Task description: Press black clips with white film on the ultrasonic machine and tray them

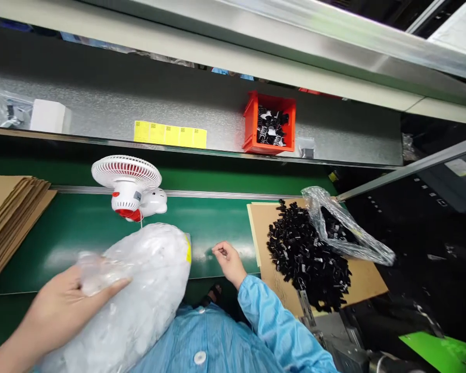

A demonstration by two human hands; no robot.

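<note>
My left hand (58, 305) is closed around the gathered top of a large clear plastic bag (140, 290). Whitish contents fill the bag, but I cannot make out what they are. A yellow label (188, 248) shows on its right side. The bag leans against my front at the bench edge. To its right, my right hand (229, 261) hovers near the front of the green bench, fingers curled and pinched together; anything between them is hidden or too small to see. Nearest to that hand on the right is a pile of small black clip-like parts (306, 254) on cardboard (272, 280).
A white and red fan (127, 178) stands behind the bag. Flat cardboard sheets (11, 217) are stacked at left. An empty-looking plastic bag (345, 233) lies over the black pile. The shelf holds a red bin (250, 127) of parts, yellow labels (170, 134) and a white box (48, 116).
</note>
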